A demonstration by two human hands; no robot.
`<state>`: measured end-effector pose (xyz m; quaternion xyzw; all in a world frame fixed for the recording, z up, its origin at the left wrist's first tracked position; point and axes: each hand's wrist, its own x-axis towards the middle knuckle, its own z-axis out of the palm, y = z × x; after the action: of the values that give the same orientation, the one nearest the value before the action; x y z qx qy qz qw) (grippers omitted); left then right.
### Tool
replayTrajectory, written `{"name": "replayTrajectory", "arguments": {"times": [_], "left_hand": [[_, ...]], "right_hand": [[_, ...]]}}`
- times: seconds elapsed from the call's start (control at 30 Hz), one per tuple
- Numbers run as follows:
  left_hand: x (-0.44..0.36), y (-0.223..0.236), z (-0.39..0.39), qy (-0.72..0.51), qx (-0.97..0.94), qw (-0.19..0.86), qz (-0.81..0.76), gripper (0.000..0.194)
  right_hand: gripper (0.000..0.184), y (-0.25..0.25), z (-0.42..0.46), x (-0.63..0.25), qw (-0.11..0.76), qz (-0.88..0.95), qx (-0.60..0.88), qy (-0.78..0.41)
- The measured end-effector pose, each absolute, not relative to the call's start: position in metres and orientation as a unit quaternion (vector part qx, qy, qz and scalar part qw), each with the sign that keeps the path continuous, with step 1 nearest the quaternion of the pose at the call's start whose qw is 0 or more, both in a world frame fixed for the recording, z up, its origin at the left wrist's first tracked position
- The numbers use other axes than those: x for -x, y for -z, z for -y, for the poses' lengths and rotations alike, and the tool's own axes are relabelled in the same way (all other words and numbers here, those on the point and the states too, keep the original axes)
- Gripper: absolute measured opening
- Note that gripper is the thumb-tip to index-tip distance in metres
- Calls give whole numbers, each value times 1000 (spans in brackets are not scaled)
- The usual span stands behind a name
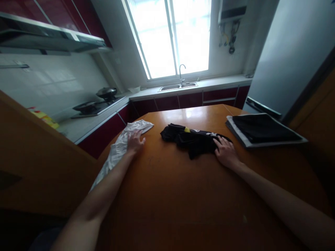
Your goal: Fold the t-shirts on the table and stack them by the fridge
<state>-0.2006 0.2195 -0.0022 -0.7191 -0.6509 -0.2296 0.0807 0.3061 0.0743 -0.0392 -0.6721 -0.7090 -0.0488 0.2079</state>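
Observation:
A round wooden table [183, 195] fills the lower view. My left hand [135, 141] lies flat, fingers spread, on a white cloth [119, 148] that hangs over the table's left edge. My right hand [225, 152] rests with fingers apart on the near right end of a crumpled black garment [192, 138] with a yellow tag and white print. Both arms reach forward across the tabletop.
A folded stack of dark and grey fabric [261, 129] lies at the table's right. Behind stand a kitchen counter with a sink [178, 86] under a bright window, a stove with pans [106, 93] at left, and a fridge [288, 59] at right.

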Motion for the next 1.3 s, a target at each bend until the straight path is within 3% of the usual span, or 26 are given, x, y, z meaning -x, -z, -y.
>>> {"name": "replayTrajectory", "arguments": {"times": [0.17, 0.3, 0.5, 0.67, 0.8, 0.93, 1.0, 1.1, 1.23, 1.3], "left_hand": [[108, 25, -194, 255, 849, -32, 462, 57], [74, 26, -184, 280, 834, -64, 470, 37], [85, 12, -156, 301, 817, -24, 491, 12], [104, 6, -108, 267, 820, 21, 506, 17], [117, -7, -70, 222, 829, 22, 513, 31], [102, -28, -42, 278, 826, 49, 487, 31], [83, -35, -31, 268, 868, 10, 417, 33], [55, -36, -18, 173, 938, -79, 289, 58], [39, -24, -11, 148, 951, -87, 258, 33], [41, -19, -12, 166, 948, -92, 254, 32]], "right_hand": [[50, 37, -73, -309, 216, 713, 665, 49], [41, 34, -72, -312, 239, 721, 650, 32], [25, 29, -70, -318, 302, 729, 614, -16], [20, 19, -66, -329, 359, 771, 515, -107], [18, 11, -63, -331, 393, 760, 472, -214], [18, 5, -58, -328, 388, 766, 439, -265], [20, 2, -56, -328, 391, 766, 433, -269], [22, -2, -56, -330, 401, 758, 441, -264], [24, -3, -60, -336, 406, 758, 455, -230], [25, -3, -61, -342, 390, 768, 461, -215]]}}
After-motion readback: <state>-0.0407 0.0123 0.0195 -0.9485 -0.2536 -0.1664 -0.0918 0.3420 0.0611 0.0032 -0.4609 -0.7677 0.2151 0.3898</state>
